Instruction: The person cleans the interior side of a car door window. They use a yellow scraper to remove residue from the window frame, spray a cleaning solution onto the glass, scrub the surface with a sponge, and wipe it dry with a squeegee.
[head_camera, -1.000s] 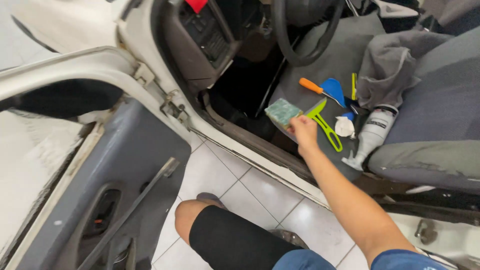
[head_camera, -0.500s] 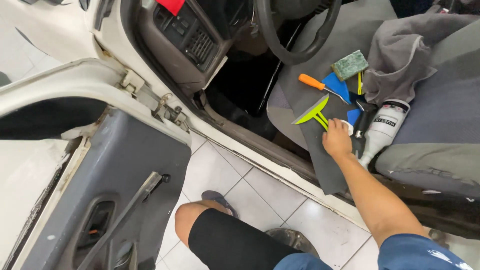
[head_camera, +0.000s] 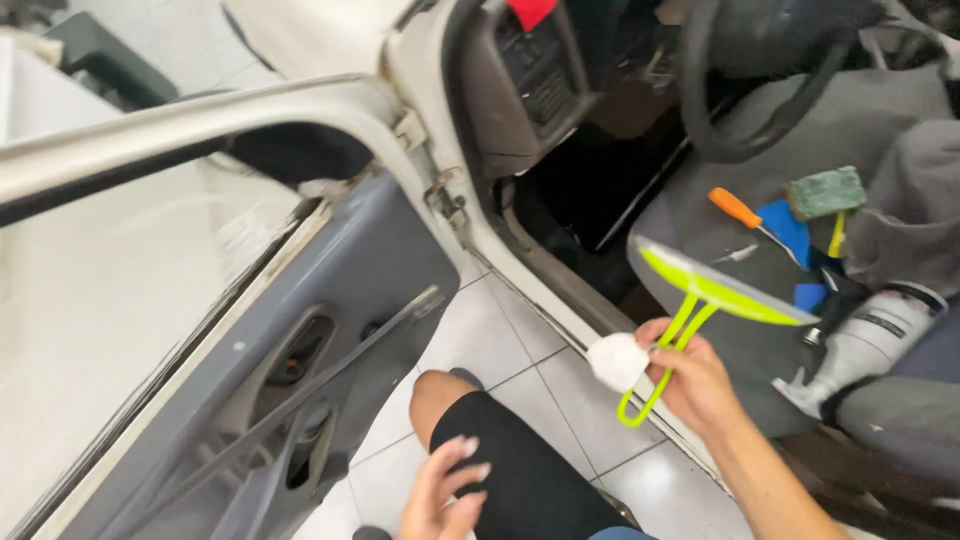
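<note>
My right hand (head_camera: 695, 385) grips a neon-yellow squeegee (head_camera: 710, 300) by its looped handle, together with a small white wad of cloth (head_camera: 617, 361), lifted off the grey car seat (head_camera: 720, 220). My left hand (head_camera: 445, 495) hovers low above my knee with its fingers loosely apart and nothing in it. On the seat lie a green sponge (head_camera: 826, 192), an orange-handled tool (head_camera: 740, 212), a blue scraper (head_camera: 788, 228) and a white spray bottle (head_camera: 865, 340) on its side.
The open car door (head_camera: 330, 320) with its grey inner panel stands at the left. A steering wheel (head_camera: 745, 110) and dark footwell (head_camera: 600, 190) are ahead. A grey cloth (head_camera: 910, 210) is bunched on the seat. White tiled floor (head_camera: 490, 340) lies below.
My right hand has picked the yellow squeegee and white wad up off the seat and drawn them back towards me. The view has swung left towards the door; my left hand has come into view.
</note>
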